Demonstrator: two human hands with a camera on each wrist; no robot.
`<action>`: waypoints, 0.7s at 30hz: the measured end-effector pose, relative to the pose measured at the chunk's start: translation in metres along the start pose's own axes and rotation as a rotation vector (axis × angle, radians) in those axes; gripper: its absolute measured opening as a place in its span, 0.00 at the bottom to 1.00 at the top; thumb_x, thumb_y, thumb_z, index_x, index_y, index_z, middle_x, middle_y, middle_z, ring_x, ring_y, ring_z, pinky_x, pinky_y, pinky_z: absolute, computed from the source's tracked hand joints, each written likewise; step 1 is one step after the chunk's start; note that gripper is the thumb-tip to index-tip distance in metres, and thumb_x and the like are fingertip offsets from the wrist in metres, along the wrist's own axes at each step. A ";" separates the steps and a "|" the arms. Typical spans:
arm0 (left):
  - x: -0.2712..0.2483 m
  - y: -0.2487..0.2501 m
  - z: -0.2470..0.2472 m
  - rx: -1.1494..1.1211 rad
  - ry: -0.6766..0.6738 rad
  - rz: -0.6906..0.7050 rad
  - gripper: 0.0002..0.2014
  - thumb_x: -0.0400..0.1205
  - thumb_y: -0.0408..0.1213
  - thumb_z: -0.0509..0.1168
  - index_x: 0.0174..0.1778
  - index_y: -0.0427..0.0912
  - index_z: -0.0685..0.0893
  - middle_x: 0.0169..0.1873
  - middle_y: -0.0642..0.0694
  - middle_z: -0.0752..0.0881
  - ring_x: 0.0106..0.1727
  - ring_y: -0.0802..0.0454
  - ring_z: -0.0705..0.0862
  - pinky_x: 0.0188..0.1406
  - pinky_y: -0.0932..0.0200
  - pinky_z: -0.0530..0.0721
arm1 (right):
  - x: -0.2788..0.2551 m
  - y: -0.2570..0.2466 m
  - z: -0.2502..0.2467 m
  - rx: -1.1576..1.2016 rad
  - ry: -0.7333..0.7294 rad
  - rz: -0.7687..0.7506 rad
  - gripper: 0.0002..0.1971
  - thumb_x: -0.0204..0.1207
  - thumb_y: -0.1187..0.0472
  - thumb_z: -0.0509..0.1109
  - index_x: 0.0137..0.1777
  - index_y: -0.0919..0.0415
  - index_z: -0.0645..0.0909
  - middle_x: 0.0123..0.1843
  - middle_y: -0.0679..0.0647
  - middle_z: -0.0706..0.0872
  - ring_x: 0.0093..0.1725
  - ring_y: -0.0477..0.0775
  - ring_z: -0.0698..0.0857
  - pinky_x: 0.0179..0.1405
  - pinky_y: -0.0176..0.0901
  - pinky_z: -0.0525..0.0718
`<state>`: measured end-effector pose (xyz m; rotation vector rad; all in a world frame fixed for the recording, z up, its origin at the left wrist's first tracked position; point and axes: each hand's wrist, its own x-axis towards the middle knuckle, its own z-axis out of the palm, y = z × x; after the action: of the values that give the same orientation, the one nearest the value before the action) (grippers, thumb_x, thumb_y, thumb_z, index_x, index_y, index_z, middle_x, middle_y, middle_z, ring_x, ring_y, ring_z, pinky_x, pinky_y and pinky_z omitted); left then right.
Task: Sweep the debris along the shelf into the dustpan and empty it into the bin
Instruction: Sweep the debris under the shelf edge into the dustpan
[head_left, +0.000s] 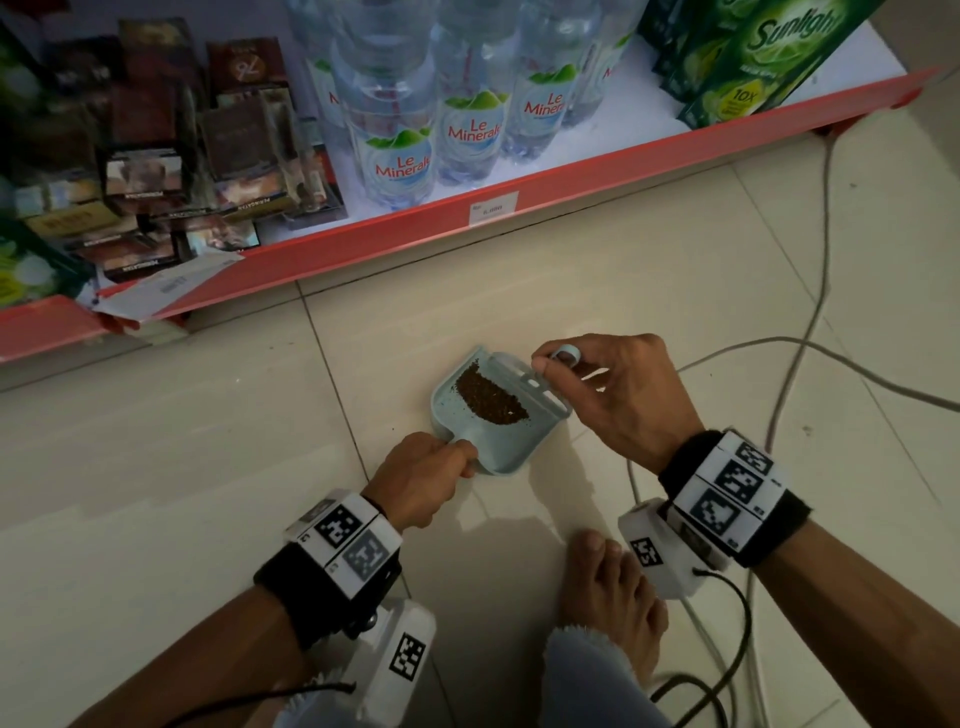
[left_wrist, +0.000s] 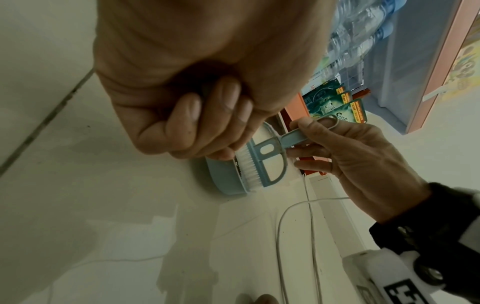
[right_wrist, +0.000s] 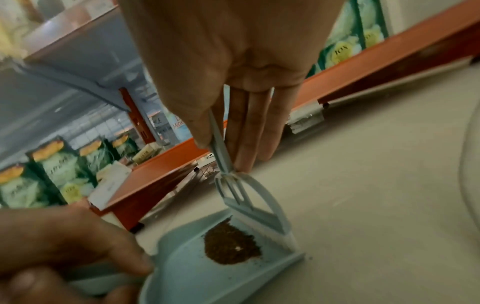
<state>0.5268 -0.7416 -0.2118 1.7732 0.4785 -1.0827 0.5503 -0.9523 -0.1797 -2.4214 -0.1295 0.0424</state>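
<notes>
- We've got the light-blue dustpan (head_left: 493, 421) flat on the floor tile (head_left: 649, 270), just in front of the red shelf edge (head_left: 415, 228), between our two hands.
- Left hand (head_left: 421, 478) is clenched round the pan's handle at the near end; pan's long axis runs from that handle away & to the right, mouth toward the right hand.
- Right hand (head_left: 618, 395) pinches the thin handle of the small brush (left_wrist: 262, 164), thumb vs. fingers; bristles sit right at the pan's lip.
- Debris (head_left: 491, 397), a brown granular heap, already lies inside the pan, up against the brush side.
- Judgement: sweep looks abt done; next is lift & carry to the bin, which isn't in view, so we can't tell its direction.
- Left hand is the one that matters: heap sits nr the open mouth, so we'd tip the handle end down/back first or grains slide out.
- White cables (head_left: 810, 312) trail on the floor to our right, near the right hand.
</notes>
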 end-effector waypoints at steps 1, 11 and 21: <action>0.000 0.000 0.000 -0.003 -0.001 0.002 0.14 0.80 0.44 0.63 0.32 0.42 0.82 0.14 0.52 0.71 0.14 0.56 0.66 0.16 0.69 0.63 | -0.001 -0.001 0.002 0.045 0.030 0.021 0.11 0.80 0.45 0.69 0.47 0.48 0.90 0.42 0.41 0.92 0.39 0.40 0.89 0.37 0.48 0.90; -0.003 -0.010 -0.007 -0.011 0.010 0.042 0.16 0.81 0.45 0.63 0.30 0.42 0.81 0.13 0.53 0.71 0.13 0.56 0.66 0.17 0.67 0.63 | 0.008 0.005 -0.015 0.029 0.240 0.054 0.09 0.80 0.47 0.70 0.48 0.47 0.90 0.43 0.43 0.93 0.39 0.42 0.90 0.37 0.47 0.91; -0.004 -0.018 -0.009 -0.011 0.018 0.054 0.15 0.81 0.45 0.63 0.32 0.41 0.83 0.14 0.52 0.72 0.15 0.55 0.67 0.18 0.66 0.63 | -0.018 -0.012 0.015 -0.155 -0.014 -0.075 0.11 0.83 0.46 0.65 0.51 0.46 0.88 0.44 0.44 0.91 0.37 0.48 0.88 0.35 0.50 0.88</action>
<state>0.5158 -0.7253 -0.2163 1.7777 0.4444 -1.0248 0.5303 -0.9359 -0.1833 -2.5688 -0.2376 0.0165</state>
